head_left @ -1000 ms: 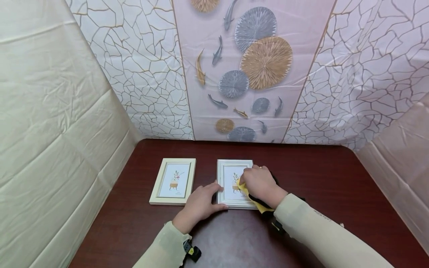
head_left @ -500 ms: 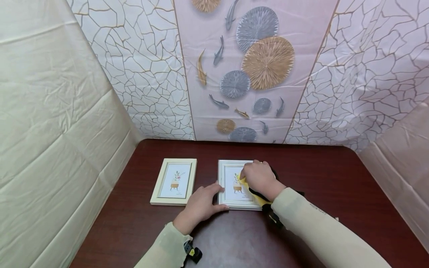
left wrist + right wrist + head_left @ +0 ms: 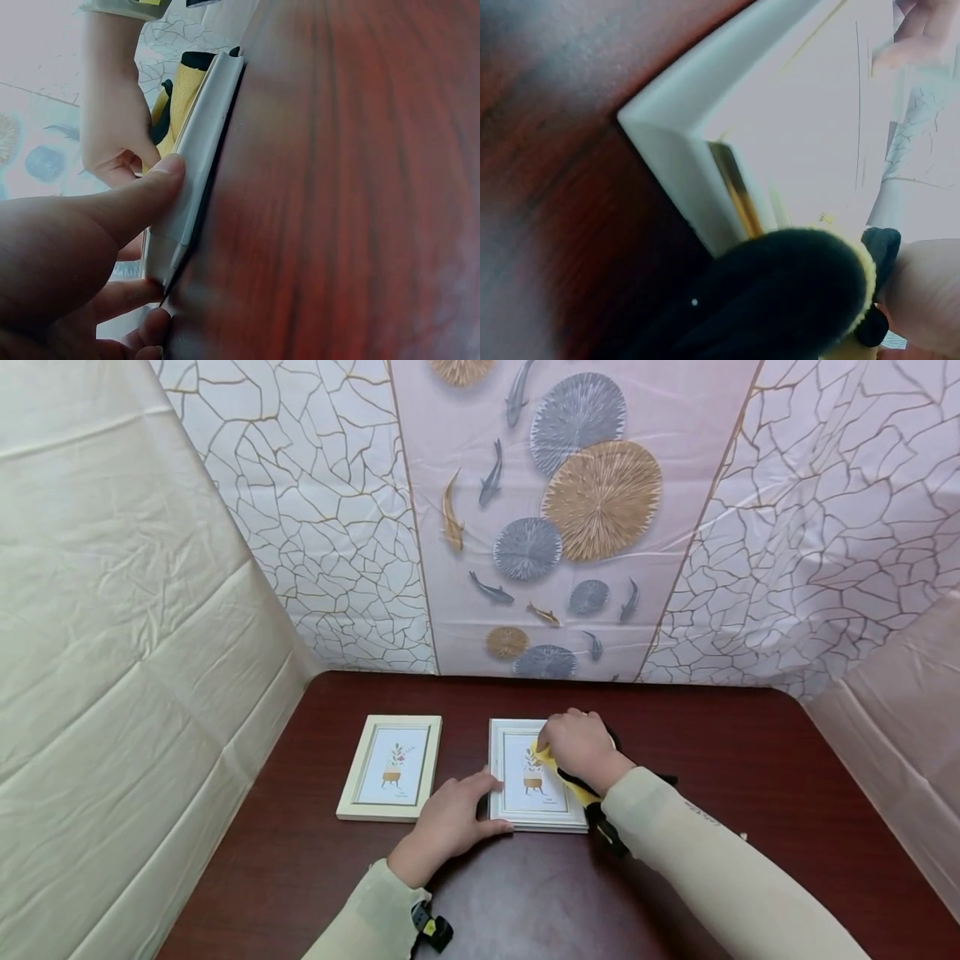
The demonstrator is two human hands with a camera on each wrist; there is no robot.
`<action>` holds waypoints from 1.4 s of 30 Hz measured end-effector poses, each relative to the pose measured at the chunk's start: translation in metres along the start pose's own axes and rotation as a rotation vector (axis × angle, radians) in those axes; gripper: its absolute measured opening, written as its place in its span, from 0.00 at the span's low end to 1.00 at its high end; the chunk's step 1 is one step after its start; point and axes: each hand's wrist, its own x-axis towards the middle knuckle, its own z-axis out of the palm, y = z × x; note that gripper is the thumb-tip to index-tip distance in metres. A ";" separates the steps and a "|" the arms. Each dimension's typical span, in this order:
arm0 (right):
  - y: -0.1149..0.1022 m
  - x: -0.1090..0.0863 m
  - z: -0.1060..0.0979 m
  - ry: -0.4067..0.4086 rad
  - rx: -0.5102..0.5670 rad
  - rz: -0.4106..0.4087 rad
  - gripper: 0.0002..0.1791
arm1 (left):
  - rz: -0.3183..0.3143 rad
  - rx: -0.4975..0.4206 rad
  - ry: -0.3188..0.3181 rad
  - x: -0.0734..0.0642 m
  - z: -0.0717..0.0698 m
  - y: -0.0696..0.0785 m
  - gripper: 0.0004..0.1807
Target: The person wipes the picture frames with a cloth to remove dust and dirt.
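printed backdrop [image 3: 555, 518] behind, dark red counter [image 3: 510, 902] below, pale fabric wall [image 3: 135, 610] on the left. work in hand looks like wiping a white picture frame [image 3: 525, 802], flat and face up mid-counter.

left hand [image 3: 448, 814] has the frame's near left corner: thumb against the near side, index finger at the left side, so the fingers pinch that corner. right hand [image 3: 581, 752] has its fingers curled round a yellow-and-black cloth [image 3: 585, 793] over the frame's right part (fingertips mostly hidden, can't tell how the cloth bunches under them). cream frame [image 3: 390, 768] lies face up to the left; can't tell if the left hand touches it.

doing it well, imo: firm hold on the corner so the frame doesn't skate on the glossy counter. light pressure mid-face, a bit more along the moulding grooves. flat pad of cloth beats a bunched one. cloth trails over the right edge, could snag there; gather it in. left rail is partly covered by the hand, so regrip before wiping that side.
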 end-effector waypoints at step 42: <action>0.001 0.019 0.009 0.011 0.086 0.018 0.17 | -0.002 -0.006 -0.012 0.002 0.001 -0.001 0.35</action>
